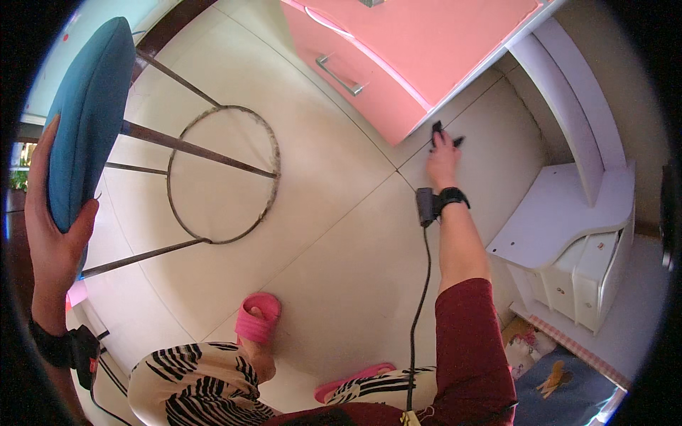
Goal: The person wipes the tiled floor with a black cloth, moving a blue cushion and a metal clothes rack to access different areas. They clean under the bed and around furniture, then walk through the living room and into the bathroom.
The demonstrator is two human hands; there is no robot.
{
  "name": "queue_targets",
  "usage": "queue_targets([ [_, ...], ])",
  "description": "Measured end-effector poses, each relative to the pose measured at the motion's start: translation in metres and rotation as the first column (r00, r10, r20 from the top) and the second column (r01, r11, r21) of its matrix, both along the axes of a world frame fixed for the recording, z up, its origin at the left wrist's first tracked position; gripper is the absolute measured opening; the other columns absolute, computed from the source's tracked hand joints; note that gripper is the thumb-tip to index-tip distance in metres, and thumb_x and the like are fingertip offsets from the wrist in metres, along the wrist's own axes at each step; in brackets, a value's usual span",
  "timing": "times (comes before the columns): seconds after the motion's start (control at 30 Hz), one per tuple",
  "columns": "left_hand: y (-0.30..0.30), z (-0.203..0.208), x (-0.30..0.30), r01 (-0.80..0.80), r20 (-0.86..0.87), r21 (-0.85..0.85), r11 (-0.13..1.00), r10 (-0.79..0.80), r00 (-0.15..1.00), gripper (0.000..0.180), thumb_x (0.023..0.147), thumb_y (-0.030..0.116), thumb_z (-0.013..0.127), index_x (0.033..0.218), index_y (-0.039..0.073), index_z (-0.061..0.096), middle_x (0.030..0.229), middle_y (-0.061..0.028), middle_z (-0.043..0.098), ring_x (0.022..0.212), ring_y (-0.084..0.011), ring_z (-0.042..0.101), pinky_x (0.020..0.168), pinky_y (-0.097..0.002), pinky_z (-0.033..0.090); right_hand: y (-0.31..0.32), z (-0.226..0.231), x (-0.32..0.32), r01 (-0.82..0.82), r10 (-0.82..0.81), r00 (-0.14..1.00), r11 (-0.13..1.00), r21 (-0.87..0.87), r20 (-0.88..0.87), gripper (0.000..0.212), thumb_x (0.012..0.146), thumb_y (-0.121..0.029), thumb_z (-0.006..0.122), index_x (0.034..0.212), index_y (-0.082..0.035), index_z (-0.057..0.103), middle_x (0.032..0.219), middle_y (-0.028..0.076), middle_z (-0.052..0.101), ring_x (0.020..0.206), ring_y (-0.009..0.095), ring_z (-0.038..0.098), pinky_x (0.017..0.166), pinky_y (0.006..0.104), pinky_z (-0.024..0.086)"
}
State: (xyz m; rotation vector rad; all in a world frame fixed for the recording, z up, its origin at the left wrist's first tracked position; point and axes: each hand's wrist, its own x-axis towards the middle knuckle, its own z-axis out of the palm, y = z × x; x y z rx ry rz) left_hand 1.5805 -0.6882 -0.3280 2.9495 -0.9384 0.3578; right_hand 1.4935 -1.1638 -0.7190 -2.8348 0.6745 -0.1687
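A stool with a teal padded seat [89, 117] is tilted on its side at the left, its thin metal legs running to a worn round ring [275, 153]. My left hand [53, 234] grips the seat's edge, thumb on the near side and fingers along its outer face. My right hand [443, 160] reaches far forward, low by the bottom corner of a pink cabinet [376, 92]. Its fingers are closed around a small black object [437, 130], with dark bits showing on both sides; its kind is too small to tell.
Pale floor tiles [341, 234] lie under me. On the right stands a white shelf unit with small drawers [579, 273], near a dark blue cloth [561, 387]. Cables [414, 312] hang from black wrist devices. My feet wear pink slippers [257, 319].
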Motion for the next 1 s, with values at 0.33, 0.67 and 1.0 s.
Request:
queue_targets([
  [0.33, -0.010, 0.005, 0.003, -0.007, 0.006, 0.029, 1.000, 0.007, 1.000, 0.083, 0.063, -0.007, 0.055, 0.139, 0.014, 0.030, 0.139, -0.0107, 0.035, 0.126, -0.0283, 0.037, 0.106, -0.0407, 0.031, 0.007, -0.014, 0.014, -0.093, 0.089, 0.996, 0.968, -0.232, -0.028, 0.050, 0.077, -0.004, 0.053, 0.126, -0.005, 0.045, 0.129, 0.010, 0.046, 0.110, 0.024, 0.044, 0.086, 0.0384, 0.039],
  [0.67, -0.011, -0.001, 0.021, 0.021, 0.089, 0.009, 1.000, -0.021, 0.996, 0.079, 0.062, 0.002, 0.064, 0.135, 0.009, 0.036, 0.135, -0.0152, 0.040, 0.123, -0.0313, 0.040, 0.104, -0.0386, 0.032, 0.108, 0.005, -0.088, -0.451, 0.456, 0.882, 0.739, 0.500, 0.121, 0.037, 0.078, 0.002, 0.045, 0.113, -0.005, 0.056, 0.123, 0.015, 0.051, 0.115, 0.032, 0.044, 0.100, 0.0430, 0.031],
  [1.0, -0.016, -0.018, 0.030, -0.020, 0.055, -0.138, 0.990, 0.027, 0.998, 0.076, 0.060, 0.012, 0.069, 0.130, 0.007, 0.042, 0.132, -0.0170, 0.043, 0.119, -0.0341, 0.044, 0.101, -0.0392, 0.035, 0.234, -0.023, -0.103, -0.580, 0.683, 0.730, 0.613, 0.537, 0.009, 0.042, 0.073, 0.006, 0.047, 0.111, -0.009, 0.056, 0.124, 0.011, 0.050, 0.112, 0.031, 0.045, 0.096, 0.0406, 0.034],
])
